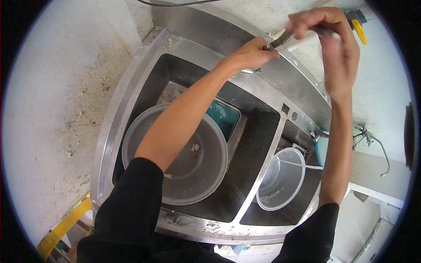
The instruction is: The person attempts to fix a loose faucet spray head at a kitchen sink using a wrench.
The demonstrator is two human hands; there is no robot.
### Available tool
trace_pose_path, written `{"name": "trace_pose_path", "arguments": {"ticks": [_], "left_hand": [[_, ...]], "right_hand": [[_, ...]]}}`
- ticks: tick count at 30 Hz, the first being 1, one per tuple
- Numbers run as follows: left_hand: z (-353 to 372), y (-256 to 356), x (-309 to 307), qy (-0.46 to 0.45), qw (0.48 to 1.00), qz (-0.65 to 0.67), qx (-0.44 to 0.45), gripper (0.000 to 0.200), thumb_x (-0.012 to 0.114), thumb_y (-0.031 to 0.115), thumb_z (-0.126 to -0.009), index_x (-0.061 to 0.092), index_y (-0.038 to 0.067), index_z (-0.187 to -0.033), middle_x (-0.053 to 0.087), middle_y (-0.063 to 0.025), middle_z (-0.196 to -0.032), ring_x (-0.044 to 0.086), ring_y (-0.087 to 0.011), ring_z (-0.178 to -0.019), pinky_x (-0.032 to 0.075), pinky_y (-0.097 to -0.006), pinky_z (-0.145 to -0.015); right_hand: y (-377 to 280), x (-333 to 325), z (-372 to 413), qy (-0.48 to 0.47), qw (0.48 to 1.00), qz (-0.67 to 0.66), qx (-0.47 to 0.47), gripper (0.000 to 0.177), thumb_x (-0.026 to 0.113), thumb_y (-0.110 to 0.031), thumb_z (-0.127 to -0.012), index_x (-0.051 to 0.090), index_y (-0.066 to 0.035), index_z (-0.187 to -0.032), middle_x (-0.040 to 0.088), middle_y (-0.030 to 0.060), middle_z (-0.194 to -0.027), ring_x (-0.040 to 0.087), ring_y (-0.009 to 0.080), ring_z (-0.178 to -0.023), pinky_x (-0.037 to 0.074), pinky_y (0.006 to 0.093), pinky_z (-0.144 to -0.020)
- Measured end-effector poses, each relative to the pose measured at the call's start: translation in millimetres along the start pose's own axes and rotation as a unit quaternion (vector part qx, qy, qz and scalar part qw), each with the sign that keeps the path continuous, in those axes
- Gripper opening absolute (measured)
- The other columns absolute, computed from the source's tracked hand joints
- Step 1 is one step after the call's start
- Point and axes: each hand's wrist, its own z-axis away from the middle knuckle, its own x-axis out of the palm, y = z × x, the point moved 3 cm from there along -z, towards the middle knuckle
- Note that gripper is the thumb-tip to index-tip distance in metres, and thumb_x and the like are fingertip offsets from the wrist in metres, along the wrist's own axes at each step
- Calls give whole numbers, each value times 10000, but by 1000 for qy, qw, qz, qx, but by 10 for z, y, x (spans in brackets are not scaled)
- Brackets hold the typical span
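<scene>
My left hand (pixel 253 55) is closed round the lower part of a dark metal pipe (pixel 279 40) at the back of the steel sink (pixel 210 52). Higher up and to the right, my right hand (pixel 335 39) is raised at the pipe's upper part, its fingers curled and slightly blurred; whether it grips the pipe is unclear. Just below my left hand shows a small metal fitting (pixel 251 71). A large grey basin (pixel 215 149) lies in the left sink compartment, partly hidden by my left forearm, with small pale scraps in it.
The right compartment holds a smaller grey tub (pixel 280 179) with a thin water stream or tube over it. Behind the large basin lies a teal tray (pixel 223 116). A yellow-handled valve (pixel 359 33) is on the wall, and a tap with a hose (pixel 368 138) is at the right.
</scene>
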Motion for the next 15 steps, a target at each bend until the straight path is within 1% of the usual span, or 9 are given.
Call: {"name": "trace_pose_path", "arguments": {"ticks": [3, 4, 7, 9, 10, 11, 12, 13, 15], "left_hand": [[-67, -17, -44, -93, 996, 0, 17, 462, 690, 345, -878, 462, 109, -553, 457, 36, -533, 378, -98, -507, 300, -300, -493], [-59, -43, -5, -98, 995, 1, 13, 462, 690, 345, -878, 462, 109, -553, 457, 36, -533, 378, -98, -507, 300, -300, -493], [-45, -45, -18, -66, 998, 3, 11, 453, 685, 321, -873, 453, 116, -541, 439, 47, -516, 362, -82, -498, 287, -302, -506], [-18, -26, -32, -21, 1000, -7, -11, 385, 704, 354, -809, 588, 29, -638, 559, -50, -621, 513, -167, -585, 408, -354, -566], [-90, -162, 20, -22, 1000, -6, -10, 385, 704, 354, -809, 588, 29, -638, 559, -50, -621, 513, -167, -585, 408, -354, -566], [-165, -268, 62, -2, 997, 2, 83, 351, 702, 340, -815, 594, 39, -670, 566, -38, -642, 518, -156, -596, 419, -346, -574], [-176, -295, 68, 8, 992, 4, 129, 335, 700, 333, -819, 597, 44, -686, 570, -32, -652, 521, -150, -602, 424, -342, -578], [-149, -245, 58, 17, 984, 6, 175, 318, 699, 326, -822, 601, 48, -701, 573, -26, -662, 524, -145, -608, 430, -337, -582], [43, -115, 61, 24, 962, 137, 236, 273, 694, 297, -816, 602, 55, -729, 589, -13, -698, 537, -134, -634, 445, -319, -589]], "right_hand": [[35, 49, -38, 26, 981, -190, -7, 565, 586, -572, -917, 610, -8, -915, 624, 86, -793, 597, 277, -646, 516, 365, -632], [146, 46, -55, 34, 979, -201, -26, 426, 532, -433, -978, 517, -54, -783, 508, 60, -699, 487, 209, -624, 425, 330, -618], [176, 102, 32, 134, 953, -263, 62, 500, 461, -367, -1038, 405, -114, -610, 379, 23, -597, 351, 158, -607, 339, 323, -639], [306, 159, 144, 197, 961, -184, 62, 443, 495, -335, -1036, 425, -114, -659, 399, 28, -640, 386, 158, -632, 332, 333, -622], [255, 293, 191, 157, 987, 24, 11, 317, 534, -317, -1012, 462, -76, -819, 468, 52, -764, 450, 187, -711, 375, 361, -686], [200, 431, 248, 147, 943, 296, -45, 272, 574, -299, -987, 500, -38, -978, 537, 77, -887, 514, 216, -789, 419, 389, -750], [148, 570, 315, 170, 851, 486, -106, 341, 613, -282, -962, 538, 0, -1138, 606, 102, -1011, 578, 245, -867, 462, 417, -815], [56, 696, 269, 172, 851, 486, -105, 341, 613, -282, -962, 538, 0, -1138, 606, 102, -1011, 578, 245, -867, 462, 417, -815], [-25, 950, 186, 178, 910, 351, -127, 137, 656, -203, -779, 630, -69, -797, 597, 54, -774, 564, 219, -678, 440, 337, -606]]}}
